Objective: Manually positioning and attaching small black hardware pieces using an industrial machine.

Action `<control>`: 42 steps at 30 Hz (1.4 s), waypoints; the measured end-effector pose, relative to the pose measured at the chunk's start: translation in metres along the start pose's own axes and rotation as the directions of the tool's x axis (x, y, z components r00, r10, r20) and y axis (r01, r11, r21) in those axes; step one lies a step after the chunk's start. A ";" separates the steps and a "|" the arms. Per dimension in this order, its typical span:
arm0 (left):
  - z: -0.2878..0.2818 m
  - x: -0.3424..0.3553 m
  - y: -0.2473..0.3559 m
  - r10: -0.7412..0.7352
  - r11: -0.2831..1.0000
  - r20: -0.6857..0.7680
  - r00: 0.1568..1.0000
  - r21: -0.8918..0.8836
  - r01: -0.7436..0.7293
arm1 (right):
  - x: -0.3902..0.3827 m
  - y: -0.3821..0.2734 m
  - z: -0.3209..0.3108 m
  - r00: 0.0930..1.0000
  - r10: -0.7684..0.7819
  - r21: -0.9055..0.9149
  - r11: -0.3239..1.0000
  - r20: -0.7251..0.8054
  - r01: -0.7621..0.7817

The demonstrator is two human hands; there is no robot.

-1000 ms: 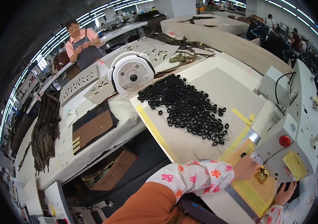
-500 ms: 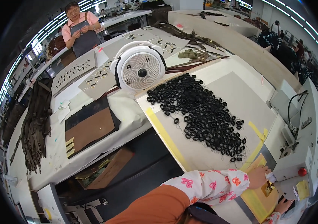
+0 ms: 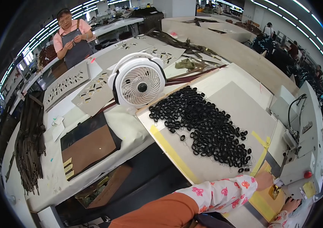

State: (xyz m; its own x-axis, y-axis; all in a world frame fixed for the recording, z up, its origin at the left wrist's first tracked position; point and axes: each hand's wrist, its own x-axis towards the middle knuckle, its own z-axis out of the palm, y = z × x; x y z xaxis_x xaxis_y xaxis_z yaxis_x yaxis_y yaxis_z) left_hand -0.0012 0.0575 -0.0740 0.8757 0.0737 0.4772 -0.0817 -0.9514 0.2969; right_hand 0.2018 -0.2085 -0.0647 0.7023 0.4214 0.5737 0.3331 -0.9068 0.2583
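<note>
A pale grey sewing machine (image 3: 302, 167) stands at the right. My left hand (image 3: 264, 180), in a white floral sleeve, is closed beside its needle area; anything small in its fingers is hidden. Under the machine's head, my right hand (image 3: 291, 205) rests low with its fingers stretched out, with nothing visible in it. Between the hands is a yellowish work plate (image 3: 262, 201) with a shiny gold-coloured opening. Left of the machine, a large heap of small black loops (image 3: 203, 125) with loose thread ends lies spread on a grey board (image 3: 241, 102).
A white fan (image 3: 138, 85) stands behind the heap. Farther left are brown sheet material (image 3: 89, 150), a bundle of dark straps (image 3: 30, 140) and cards of small metal parts (image 3: 66, 85). Another person (image 3: 72, 38) in an apron stands at the far left, handling something small.
The view has shifted slightly, so the table and fan sit a little differently in it. My left hand stays by the needle area; my right hand stays under the machine's head.
</note>
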 end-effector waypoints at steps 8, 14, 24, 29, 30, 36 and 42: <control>-0.012 -0.004 -0.006 -0.002 0.978 -0.062 0.998 -0.207 -0.011 | 0.002 -0.009 0.005 1.000 0.000 0.102 0.995 -0.014 0.001; -0.011 -0.001 -0.005 -0.039 0.959 -0.093 0.995 -0.282 0.011 | 0.004 0.009 0.021 0.999 -0.043 0.053 0.998 -0.030 0.044; -0.007 0.001 -0.009 -0.207 0.900 -0.110 0.972 -0.410 0.145 | 0.003 0.007 0.014 0.999 -0.033 0.092 0.995 -0.013 0.034; 0.006 0.002 -0.015 -0.239 0.884 -0.139 0.961 -0.441 0.156 | 0.003 -0.014 -0.005 0.992 0.107 0.142 0.983 0.068 -0.116; 0.006 0.004 -0.013 -0.229 0.884 -0.139 0.964 -0.443 0.146 | 0.001 -0.005 0.000 0.991 0.117 0.137 0.983 0.065 -0.125; 0.006 0.004 -0.011 -0.190 0.953 -0.146 0.971 -0.267 0.146 | -0.017 0.027 0.033 0.992 -0.007 0.290 0.956 -0.129 0.045; -0.001 0.002 -0.014 -0.100 0.993 -0.256 0.962 -0.091 0.079 | -0.017 0.009 0.011 0.984 -0.059 0.293 0.950 -0.166 0.107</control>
State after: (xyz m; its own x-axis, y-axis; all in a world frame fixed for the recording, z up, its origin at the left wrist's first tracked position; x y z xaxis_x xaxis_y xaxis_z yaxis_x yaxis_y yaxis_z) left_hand 0.0008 0.0714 -0.0764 0.7285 0.2427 0.6406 -0.0552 -0.9113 0.4081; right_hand 0.1993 -0.2241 -0.0805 0.5670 0.4669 0.6786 0.5758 -0.8138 0.0789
